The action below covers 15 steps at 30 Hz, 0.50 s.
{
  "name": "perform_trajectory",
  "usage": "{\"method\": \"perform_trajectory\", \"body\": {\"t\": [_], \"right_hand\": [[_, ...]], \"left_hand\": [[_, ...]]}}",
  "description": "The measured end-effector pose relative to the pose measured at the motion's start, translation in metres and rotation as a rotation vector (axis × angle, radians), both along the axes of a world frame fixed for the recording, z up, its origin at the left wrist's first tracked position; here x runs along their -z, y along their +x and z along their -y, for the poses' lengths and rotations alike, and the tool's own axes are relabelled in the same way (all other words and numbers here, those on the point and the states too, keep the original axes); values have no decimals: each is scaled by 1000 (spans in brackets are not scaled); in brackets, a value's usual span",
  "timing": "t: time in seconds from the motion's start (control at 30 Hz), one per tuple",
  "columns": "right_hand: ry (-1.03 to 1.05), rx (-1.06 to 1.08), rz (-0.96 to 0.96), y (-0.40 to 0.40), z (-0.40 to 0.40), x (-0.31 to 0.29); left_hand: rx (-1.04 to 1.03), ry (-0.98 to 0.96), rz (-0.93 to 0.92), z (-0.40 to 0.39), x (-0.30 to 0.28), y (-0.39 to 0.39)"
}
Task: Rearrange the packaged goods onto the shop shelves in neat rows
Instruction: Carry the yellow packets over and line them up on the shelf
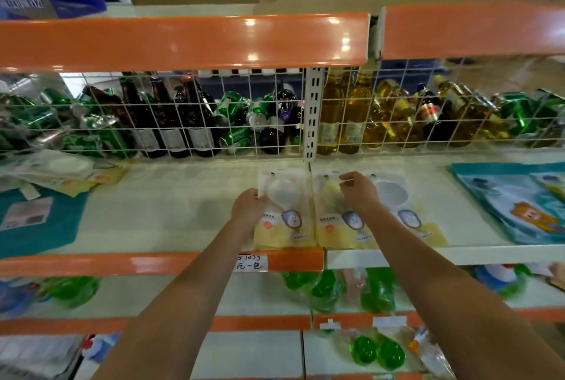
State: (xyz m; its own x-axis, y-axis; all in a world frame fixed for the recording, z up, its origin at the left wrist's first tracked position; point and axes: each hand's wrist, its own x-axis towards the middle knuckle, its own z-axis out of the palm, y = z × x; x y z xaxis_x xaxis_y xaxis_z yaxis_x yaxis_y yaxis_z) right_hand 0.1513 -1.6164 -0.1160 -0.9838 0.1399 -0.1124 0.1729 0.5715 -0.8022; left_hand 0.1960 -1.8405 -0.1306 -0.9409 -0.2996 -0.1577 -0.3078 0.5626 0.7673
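Yellow-bottomed clear packets lie flat in a row of three on the white shelf [171,214] in front of me, their lower edges at the shelf's front lip. My left hand [248,207] grips the left edge of the left packet [284,214], fingers curled round its side beside the round white thing sealed inside. My right hand [359,191] rests over the middle packet [333,226], fingertips pinched together near its top; I cannot tell for certain whether they pinch the plastic or only touch it. The right packet [409,214] lies just beside the middle one, partly under my right forearm, tilted a little so its bottom corner swings outward. The left and middle packets sit edge to edge, about where two shelf sections meet. Further left on the same shelf, a loose heap of similar packets [61,170] lies on top of a teal bag [36,220]. Far right lies a blue pouch with a cartoon animal [519,205]. Behind a white wire grid [244,116] stand dark bottles [171,116], green cans [232,110] tumbled about, and bottles of yellow oil [348,110]. An orange strip [122,263] edges the shelf, with a handwritten price tag [250,262] just under my left forearm. Green-filled bags [376,291] lie on the shelf below.
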Motion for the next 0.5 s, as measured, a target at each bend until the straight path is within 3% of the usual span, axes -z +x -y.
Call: {"method": "perform_trajectory", "body": {"t": [0.17, 0.3, 0.5], "right_hand": [[152, -68, -61, 4, 3, 1], [246, -104, -72, 6, 7, 0], [458, -187, -95, 15, 11, 4]], "left_hand": [[111, -410, 39, 2, 3, 3], [164, -618, 34, 2, 6, 2], [160, -747, 38, -4, 10, 3]]}}
